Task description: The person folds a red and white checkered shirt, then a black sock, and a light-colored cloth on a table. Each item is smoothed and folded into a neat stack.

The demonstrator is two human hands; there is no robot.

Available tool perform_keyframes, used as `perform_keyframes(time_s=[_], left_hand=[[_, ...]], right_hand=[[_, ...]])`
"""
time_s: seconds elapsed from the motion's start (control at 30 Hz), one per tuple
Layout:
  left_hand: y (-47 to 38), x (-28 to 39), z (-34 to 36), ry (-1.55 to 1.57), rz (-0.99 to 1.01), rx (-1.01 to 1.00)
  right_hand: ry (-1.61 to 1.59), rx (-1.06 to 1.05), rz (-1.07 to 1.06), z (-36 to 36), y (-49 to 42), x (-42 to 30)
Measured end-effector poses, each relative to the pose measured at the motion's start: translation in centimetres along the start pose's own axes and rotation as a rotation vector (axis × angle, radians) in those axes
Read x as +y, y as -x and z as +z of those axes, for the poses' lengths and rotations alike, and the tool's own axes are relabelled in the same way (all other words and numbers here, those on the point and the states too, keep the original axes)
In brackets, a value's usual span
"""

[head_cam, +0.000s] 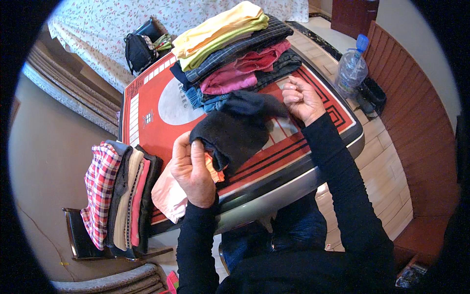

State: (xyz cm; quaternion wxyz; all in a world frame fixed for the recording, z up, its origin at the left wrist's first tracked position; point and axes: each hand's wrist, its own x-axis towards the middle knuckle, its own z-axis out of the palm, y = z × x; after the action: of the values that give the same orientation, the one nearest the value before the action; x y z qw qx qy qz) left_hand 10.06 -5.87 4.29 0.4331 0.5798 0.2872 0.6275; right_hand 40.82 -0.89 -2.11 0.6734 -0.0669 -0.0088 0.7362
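Note:
My left hand (192, 169) pinches the edge of a black cloth garment (235, 136) between thumb and fingers, above the red patterned table. The garment stretches to the right, where its far part looks blurred. At that end is my right hand (299, 99), its fingers curled; whether it grips the cloth cannot be told. Behind the garment stands a stack of folded clothes, with a yellow cloth (220, 27) on top and a pink garment (231, 79) lower down. A pale pink cloth (169, 193) and an orange cloth (214, 169) lie beside and partly under my left hand.
The red table top (147, 128) bears a white circle. At its left corner stands a second stack with a plaid shirt (101, 187), near a black chair (69, 235). A black backpack (137, 53) is beyond the table. A large plastic bottle (351, 71) stands at the right.

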Motion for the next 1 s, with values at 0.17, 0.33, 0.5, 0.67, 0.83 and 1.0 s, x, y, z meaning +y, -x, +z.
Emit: perform_keyframes(time_s=[0.17,0.33,0.5,0.67,0.83,1.0], left_hand=[[0.4,-1.7,-1.5,0.115,-0.105,0.042],[1.3,-2.9,-2.4,0.134,-0.145,0.193],[1.1,-2.4,-3.1,0.155,-0.1,0.264],[1.2,-2.6,-4.2,0.24,-0.173,0.303],[1.2,-3.9,-7.2,0.478,-0.349,0.21],[0.8,-4.4,-8.7,0.572,-0.523,0.378]], right_hand=[[0.419,-0.218,-0.024,0.9,1.3,1.9],[1.767,-0.487,-0.405,2.5,2.4,5.3],[2.281,-0.478,-0.649,2.8,2.4,6.3],[1.059,-0.161,-0.527,2.3,2.5,3.0],[0.253,0.026,-0.667,-0.2,2.7,-1.2],[0.174,0.219,-0.459,-2.4,2.2,-4.3]])
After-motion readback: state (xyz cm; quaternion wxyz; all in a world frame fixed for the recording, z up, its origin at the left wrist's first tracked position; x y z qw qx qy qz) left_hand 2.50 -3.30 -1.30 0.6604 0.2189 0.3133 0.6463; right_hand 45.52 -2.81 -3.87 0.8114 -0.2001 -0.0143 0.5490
